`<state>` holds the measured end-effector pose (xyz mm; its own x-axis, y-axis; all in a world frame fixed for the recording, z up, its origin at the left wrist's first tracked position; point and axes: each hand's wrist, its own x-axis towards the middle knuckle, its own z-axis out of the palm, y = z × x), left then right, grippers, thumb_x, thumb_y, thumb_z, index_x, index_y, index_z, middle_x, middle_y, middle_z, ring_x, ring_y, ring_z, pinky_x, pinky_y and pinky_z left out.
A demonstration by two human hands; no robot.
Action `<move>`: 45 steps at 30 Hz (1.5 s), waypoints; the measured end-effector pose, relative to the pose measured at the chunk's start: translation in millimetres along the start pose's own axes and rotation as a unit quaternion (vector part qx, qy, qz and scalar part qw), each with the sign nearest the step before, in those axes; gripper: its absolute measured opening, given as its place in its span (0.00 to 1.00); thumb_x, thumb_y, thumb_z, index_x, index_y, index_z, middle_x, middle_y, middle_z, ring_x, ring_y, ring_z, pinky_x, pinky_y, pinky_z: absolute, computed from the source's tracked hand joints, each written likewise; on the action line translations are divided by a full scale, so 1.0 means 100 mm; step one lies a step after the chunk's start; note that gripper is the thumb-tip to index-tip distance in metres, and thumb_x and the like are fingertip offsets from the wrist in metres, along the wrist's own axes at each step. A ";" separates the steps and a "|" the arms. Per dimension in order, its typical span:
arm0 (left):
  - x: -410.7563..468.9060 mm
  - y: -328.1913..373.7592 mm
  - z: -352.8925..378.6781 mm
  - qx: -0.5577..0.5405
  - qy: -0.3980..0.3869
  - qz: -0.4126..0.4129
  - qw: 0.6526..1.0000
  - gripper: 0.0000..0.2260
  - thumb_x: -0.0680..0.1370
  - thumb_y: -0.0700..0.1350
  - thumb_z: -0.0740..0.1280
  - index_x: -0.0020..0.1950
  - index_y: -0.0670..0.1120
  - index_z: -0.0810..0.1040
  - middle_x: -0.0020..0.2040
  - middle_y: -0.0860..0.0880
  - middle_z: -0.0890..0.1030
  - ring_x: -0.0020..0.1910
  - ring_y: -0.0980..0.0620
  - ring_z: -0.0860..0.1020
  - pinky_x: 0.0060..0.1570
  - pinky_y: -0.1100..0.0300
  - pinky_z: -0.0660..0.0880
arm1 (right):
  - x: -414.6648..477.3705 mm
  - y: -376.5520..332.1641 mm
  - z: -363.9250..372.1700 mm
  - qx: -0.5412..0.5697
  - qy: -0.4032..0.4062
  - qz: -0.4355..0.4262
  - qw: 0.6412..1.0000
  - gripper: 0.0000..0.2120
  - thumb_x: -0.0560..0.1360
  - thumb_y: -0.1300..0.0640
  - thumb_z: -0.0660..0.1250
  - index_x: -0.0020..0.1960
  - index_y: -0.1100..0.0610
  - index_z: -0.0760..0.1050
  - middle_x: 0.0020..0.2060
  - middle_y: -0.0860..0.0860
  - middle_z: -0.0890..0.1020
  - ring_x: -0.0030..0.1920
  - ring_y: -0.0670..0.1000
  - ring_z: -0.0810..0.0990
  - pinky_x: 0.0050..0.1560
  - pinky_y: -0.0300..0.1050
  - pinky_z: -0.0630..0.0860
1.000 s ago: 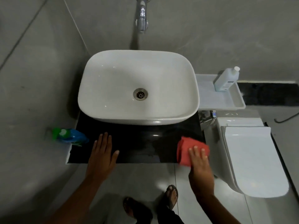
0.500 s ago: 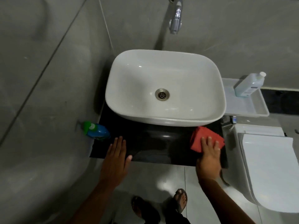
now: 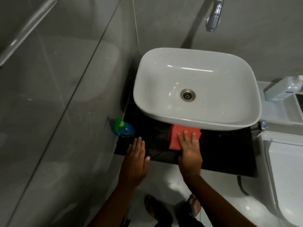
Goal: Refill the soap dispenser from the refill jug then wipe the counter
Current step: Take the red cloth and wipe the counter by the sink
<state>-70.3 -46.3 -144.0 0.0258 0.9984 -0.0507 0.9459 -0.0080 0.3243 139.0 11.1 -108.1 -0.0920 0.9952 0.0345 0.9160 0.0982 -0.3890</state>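
A blue bottle (image 3: 125, 129) with a green cap stands at the counter's (image 3: 229, 154) nine o'clock edge, against the grey wall; whether it is the dispenser cannot be told. Just at its five o'clock, the left hand (image 3: 136, 158) lies flat and open on the black counter, fingers together, holding nothing and apparently bracing the person. Toward the middle, a red cloth (image 3: 176, 136) sits folded on the counter, its far edge tucked under the front lip of the white basin (image 3: 196, 89). The right hand (image 3: 189, 149) presses on the cloth's near half, palm down and fingers spread straight, pinning it rather than gripping it. The cloth looks soft, light and limp, likely to bunch or slide on the glossy stone, so flat pressure over its middle seems the sound hold. At three o'clock, a pale jug (image 3: 283, 89) rests on a white ledge (image 3: 278, 115) beside the basin, well apart from both hands. The refill appears done, with the wiping of the counter in hand.
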 end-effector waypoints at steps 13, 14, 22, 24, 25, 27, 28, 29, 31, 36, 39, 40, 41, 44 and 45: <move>-0.06 -0.08 -0.07 0.008 0.001 0.013 1.000 0.26 0.82 0.50 0.53 0.77 0.38 0.62 0.78 0.40 0.62 0.79 0.42 0.57 0.76 0.44 0.57 | 0.09 -0.18 0.10 0.017 0.014 -0.019 1.000 0.35 0.66 0.74 0.65 0.71 0.56 0.71 0.72 0.57 0.71 0.74 0.65 0.63 0.70 0.64 0.67; -0.06 -0.07 -0.08 0.006 -0.002 0.011 1.000 0.26 0.81 0.50 0.53 0.76 0.37 0.63 0.78 0.39 0.62 0.79 0.42 0.57 0.75 0.44 0.57 | 0.06 -0.22 0.14 0.012 0.006 -0.049 0.999 0.33 0.68 0.73 0.61 0.71 0.55 0.71 0.71 0.57 0.71 0.74 0.65 0.64 0.71 0.62 0.67; -0.08 -0.07 -0.11 0.010 -0.012 0.010 1.000 0.26 0.82 0.51 0.51 0.78 0.38 0.59 0.80 0.40 0.58 0.80 0.43 0.53 0.77 0.45 0.54 | -0.51 0.75 -0.13 -0.056 -0.006 -0.095 0.994 0.41 0.66 0.77 0.60 0.74 0.50 0.65 0.73 0.51 0.69 0.75 0.58 0.62 0.65 0.60 0.74; -0.06 -0.04 -0.10 0.008 -0.013 0.011 1.000 0.27 0.82 0.51 0.51 0.78 0.38 0.59 0.80 0.41 0.57 0.80 0.43 0.53 0.77 0.47 0.52 | -0.17 0.44 -0.12 -0.021 0.025 -0.003 0.999 0.40 0.64 0.77 0.65 0.72 0.52 0.69 0.72 0.54 0.71 0.73 0.63 0.65 0.61 0.63 0.76; -0.05 -0.03 -0.08 0.008 -0.011 0.009 1.000 0.27 0.82 0.51 0.51 0.78 0.38 0.59 0.80 0.41 0.57 0.80 0.43 0.53 0.77 0.47 0.51 | -0.03 0.26 -0.11 -0.001 0.030 0.004 1.000 0.39 0.64 0.76 0.66 0.71 0.53 0.71 0.71 0.55 0.72 0.73 0.65 0.66 0.62 0.64 0.75; -0.02 0.02 -0.07 0.013 -0.017 0.016 1.000 0.27 0.81 0.50 0.51 0.77 0.38 0.60 0.80 0.40 0.59 0.80 0.43 0.55 0.77 0.47 0.52 | -0.02 0.16 -0.07 0.003 0.009 -0.051 0.999 0.38 0.63 0.76 0.66 0.69 0.53 0.73 0.70 0.54 0.73 0.72 0.64 0.67 0.66 0.61 0.73; 0.00 0.05 -0.07 0.018 -0.020 0.025 0.999 0.27 0.81 0.50 0.52 0.77 0.38 0.61 0.79 0.40 0.59 0.79 0.42 0.56 0.77 0.46 0.54 | -0.17 0.28 -0.07 -0.021 0.003 -0.103 0.994 0.38 0.62 0.77 0.66 0.68 0.53 0.75 0.69 0.53 0.74 0.71 0.63 0.69 0.66 0.59 0.74; 0.03 0.11 -0.07 0.023 -0.019 0.035 0.999 0.26 0.81 0.50 0.52 0.77 0.37 0.62 0.79 0.39 0.61 0.79 0.41 0.56 0.77 0.45 0.55 | -0.38 0.49 -0.11 -0.041 -0.012 -0.147 0.988 0.39 0.60 0.78 0.68 0.68 0.52 0.75 0.69 0.52 0.75 0.71 0.61 0.70 0.65 0.57 0.75; 0.12 0.24 -0.05 0.018 -0.026 0.047 0.998 0.26 0.81 0.50 0.53 0.76 0.37 0.64 0.78 0.38 0.63 0.78 0.40 0.59 0.76 0.45 0.56 | -0.82 0.99 -0.29 -0.055 -0.036 -0.156 0.986 0.45 0.57 0.79 0.70 0.69 0.51 0.73 0.70 0.50 0.73 0.72 0.58 0.68 0.60 0.58 0.79; 0.31 0.59 0.07 0.032 -0.029 0.074 0.996 0.28 0.80 0.51 0.53 0.75 0.36 0.64 0.78 0.38 0.63 0.78 0.39 0.60 0.76 0.44 0.56 | -0.31 1.35 -0.63 -0.028 -0.017 0.103 0.994 0.39 0.67 0.75 0.63 0.74 0.49 0.66 0.76 0.49 0.63 0.77 0.59 0.58 0.59 0.60 0.78; 0.40 0.81 0.18 0.039 -0.034 0.087 0.995 0.28 0.81 0.52 0.53 0.76 0.36 0.63 0.78 0.37 0.62 0.78 0.39 0.59 0.76 0.43 0.57 | -0.12 1.27 -0.66 -0.026 -0.040 0.077 0.996 0.38 0.70 0.74 0.62 0.74 0.46 0.65 0.76 0.49 0.63 0.78 0.58 0.56 0.68 0.56 0.72; 0.42 0.90 0.21 0.034 -0.037 0.096 0.994 0.28 0.81 0.52 0.53 0.76 0.36 0.63 0.78 0.37 0.62 0.78 0.39 0.59 0.76 0.43 0.57 | -0.28 1.35 -0.66 -0.044 -0.040 0.029 0.998 0.38 0.69 0.75 0.63 0.73 0.47 0.68 0.75 0.49 0.66 0.77 0.58 0.60 0.66 0.54 0.73; 0.44 0.97 0.23 0.032 -0.036 0.100 0.994 0.29 0.81 0.53 0.53 0.76 0.36 0.63 0.78 0.38 0.62 0.79 0.40 0.58 0.77 0.43 0.56 | -0.52 1.45 -0.65 -0.062 -0.038 -0.015 0.997 0.38 0.68 0.77 0.64 0.71 0.49 0.71 0.73 0.49 0.70 0.75 0.59 0.64 0.64 0.53 0.76; 0.46 1.18 0.29 0.044 -0.036 0.112 0.992 0.29 0.81 0.53 0.52 0.77 0.37 0.61 0.79 0.39 0.60 0.79 0.42 0.57 0.77 0.45 0.54 | -1.05 1.88 -0.80 -0.058 -0.047 0.012 0.997 0.40 0.66 0.78 0.64 0.71 0.48 0.70 0.73 0.49 0.70 0.74 0.58 0.65 0.57 0.56 0.80; 0.46 1.25 0.31 0.045 -0.036 0.113 0.992 0.29 0.81 0.53 0.52 0.77 0.37 0.61 0.79 0.39 0.61 0.79 0.42 0.57 0.77 0.46 0.53 | -0.97 1.97 -0.85 -0.045 -0.045 0.060 0.996 0.40 0.66 0.77 0.63 0.72 0.47 0.69 0.73 0.49 0.69 0.75 0.58 0.63 0.55 0.57 0.81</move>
<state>58.6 -3.3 -134.9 0.2601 0.9640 -0.0556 0.9386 -0.2389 0.2490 361.4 -65.3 -110.0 -0.0106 0.9958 -0.0909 0.9532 -0.0175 -0.3019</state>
